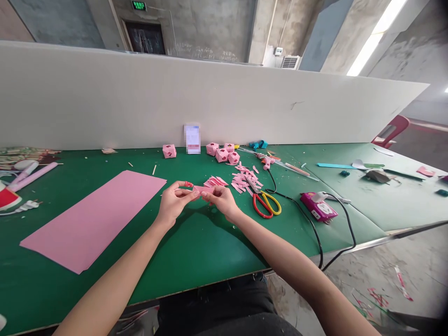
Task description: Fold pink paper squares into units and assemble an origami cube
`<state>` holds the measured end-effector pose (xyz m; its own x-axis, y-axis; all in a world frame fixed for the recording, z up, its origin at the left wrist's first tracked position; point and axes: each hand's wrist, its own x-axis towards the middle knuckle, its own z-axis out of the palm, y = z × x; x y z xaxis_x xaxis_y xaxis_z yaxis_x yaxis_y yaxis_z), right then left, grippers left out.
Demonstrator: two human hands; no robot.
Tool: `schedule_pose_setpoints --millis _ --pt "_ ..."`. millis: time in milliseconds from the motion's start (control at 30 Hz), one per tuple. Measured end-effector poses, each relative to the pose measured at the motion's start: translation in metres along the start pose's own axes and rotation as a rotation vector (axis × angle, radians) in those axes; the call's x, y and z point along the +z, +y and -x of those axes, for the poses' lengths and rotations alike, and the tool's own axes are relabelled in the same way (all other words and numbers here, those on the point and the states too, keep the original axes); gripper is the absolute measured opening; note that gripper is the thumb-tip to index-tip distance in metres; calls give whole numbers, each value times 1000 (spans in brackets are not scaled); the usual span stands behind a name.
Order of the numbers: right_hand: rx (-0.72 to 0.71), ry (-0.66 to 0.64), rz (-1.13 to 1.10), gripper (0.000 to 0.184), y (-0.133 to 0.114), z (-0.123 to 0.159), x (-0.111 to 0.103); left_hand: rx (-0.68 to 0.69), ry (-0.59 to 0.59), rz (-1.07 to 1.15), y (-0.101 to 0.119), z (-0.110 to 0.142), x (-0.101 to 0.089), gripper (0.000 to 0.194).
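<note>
**Five pink paper boxes (221,155) folded, one small paper strip (204,189) in progress**

Pinching one end of the strip between thumb and fingertips with the left hand (172,201); pinching the other end the same way with the right hand (224,200), the gap at the fingers no wider than the paper. Held between both hands, seemingly just above the green bench (203,259), to judge by the shadow beneath. Cannot tell how many creases so far, with fingertips covering much of the paper.

Done, as far as visible: one box alone beyond the left hand, four more bunched together beyond the right hand, all apparently complete, with dark openings in some faces.

Not yet made up: a stack of cut pieces (217,181) just beyond the right hand, close to the fingers. Farther to the right of that hand, a heap of slips (242,181), loose and scattered; impossible to say whether parts or offcuts. Well to the left of the left hand, a large pink sheet (94,219), lying flat and probably uncut stock.

Lying to the right of the right hand: scissors (258,190), tips in among the slips. Beyond the heap, a pink glue gun (268,162), touched by neither hand.
</note>
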<state>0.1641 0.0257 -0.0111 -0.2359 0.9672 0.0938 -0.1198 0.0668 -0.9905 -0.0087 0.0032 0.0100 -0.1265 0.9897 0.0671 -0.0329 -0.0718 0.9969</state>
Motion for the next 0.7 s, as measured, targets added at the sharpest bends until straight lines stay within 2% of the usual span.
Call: schedule_pose_setpoints --millis 267,500,700 --pt "5 -7 20 51 0 -2 0 2 -53 32 -3 -2 1 53" --pt "-56 -27 33 49 -5 -2 -2 27 -24 28 0 1 1 46" --pt "-12 -23 131 50 -8 0 -2 45 -24 49 3 4 4 47"
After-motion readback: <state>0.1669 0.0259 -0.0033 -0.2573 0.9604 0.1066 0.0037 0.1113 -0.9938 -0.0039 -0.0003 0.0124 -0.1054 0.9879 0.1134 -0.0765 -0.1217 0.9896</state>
